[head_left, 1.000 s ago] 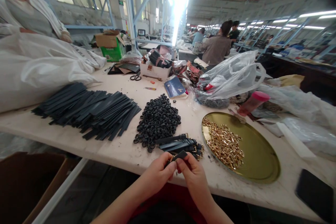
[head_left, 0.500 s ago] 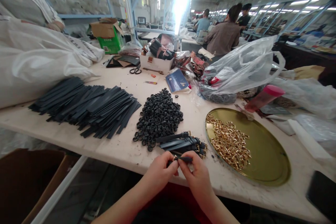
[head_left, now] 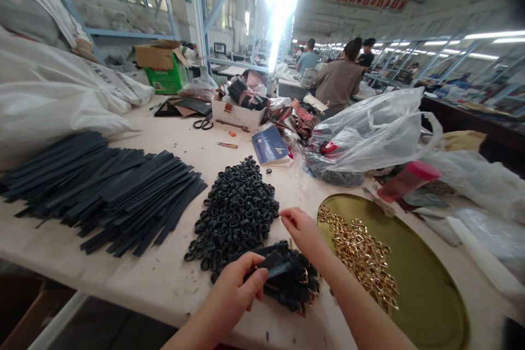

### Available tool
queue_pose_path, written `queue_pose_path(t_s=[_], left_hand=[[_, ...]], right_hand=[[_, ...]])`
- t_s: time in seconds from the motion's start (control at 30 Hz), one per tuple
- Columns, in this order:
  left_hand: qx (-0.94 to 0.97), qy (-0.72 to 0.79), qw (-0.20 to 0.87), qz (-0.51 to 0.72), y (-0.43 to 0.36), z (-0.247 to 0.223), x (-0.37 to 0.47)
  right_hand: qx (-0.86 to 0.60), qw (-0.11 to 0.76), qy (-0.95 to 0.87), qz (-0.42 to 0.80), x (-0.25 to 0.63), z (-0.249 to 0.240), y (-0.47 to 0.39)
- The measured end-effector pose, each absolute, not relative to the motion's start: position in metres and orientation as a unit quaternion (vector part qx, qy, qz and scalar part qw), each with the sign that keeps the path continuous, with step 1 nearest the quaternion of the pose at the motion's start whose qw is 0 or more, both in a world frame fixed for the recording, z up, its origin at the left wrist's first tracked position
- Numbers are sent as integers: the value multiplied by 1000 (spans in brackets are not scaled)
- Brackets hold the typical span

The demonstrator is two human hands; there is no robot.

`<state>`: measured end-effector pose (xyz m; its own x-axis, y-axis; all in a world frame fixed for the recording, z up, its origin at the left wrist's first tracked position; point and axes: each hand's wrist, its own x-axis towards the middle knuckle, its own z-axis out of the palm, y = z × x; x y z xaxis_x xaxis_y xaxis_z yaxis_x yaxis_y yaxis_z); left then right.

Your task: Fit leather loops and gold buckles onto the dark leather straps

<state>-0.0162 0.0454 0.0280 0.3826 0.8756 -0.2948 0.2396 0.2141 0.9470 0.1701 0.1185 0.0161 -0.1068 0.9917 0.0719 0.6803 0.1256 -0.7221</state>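
Note:
My left hand (head_left: 243, 280) pinches a dark strap (head_left: 274, 269) above a bundle of dark straps with gold buckles (head_left: 293, 290). My right hand (head_left: 296, 225) reaches over the right edge of a heap of small black loops (head_left: 238, 208); its fingers are drawn together, and whatever is between them is too small to make out. Long flat black strips (head_left: 118, 191) lie in a pile on the left. On the right, a round gold-coloured tray (head_left: 426, 284) holds many gold buckles (head_left: 363, 257).
Behind the loops are a blue booklet (head_left: 270, 145), scissors (head_left: 203, 124) and a white box (head_left: 238, 116). A clear plastic bag (head_left: 377, 126) and a pink-lidded container (head_left: 410, 179) stand beyond the tray. A white sack (head_left: 61, 93) covers the left corner.
My hands have parted. The left now holds a strap over the buckled bundle, while the right has moved forward to the loops. The view has shifted, bringing the table's piles lower in the picture.

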Motion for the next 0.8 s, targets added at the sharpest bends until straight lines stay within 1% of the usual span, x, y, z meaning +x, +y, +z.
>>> queue_pose_path(t_s=[0.03, 0.17, 0.27, 0.37, 0.43, 0.5, 0.57, 0.67, 0.8], left_hand=[[560, 498, 608, 261, 49, 28, -16], [536, 531, 604, 257, 58, 26, -20], [563, 546, 564, 260, 59, 31, -23], [599, 556, 501, 285, 57, 40, -19], [613, 558, 471, 301, 55, 44, -14], [621, 562, 452, 306, 52, 45, -7], [629, 576, 422, 309, 50, 42, 0], [641, 597, 366, 313, 50, 32, 10], [652, 607, 332, 311, 56, 21, 22]], right_hand=[[-608, 277, -700, 252, 171, 10, 134], [-609, 262, -702, 262, 171, -10, 164], [-617, 280, -681, 278, 175, -9, 156], [-614, 295, -655, 327, 175, 5, 132], [-590, 325, -615, 410, 170, 15, 111], [-553, 375, -545, 506, 162, 22, 91], [-524, 432, -468, 566, 156, 24, 76], [-518, 488, -407, 572, 152, 20, 67], [-514, 521, -389, 560, 154, 14, 74]])
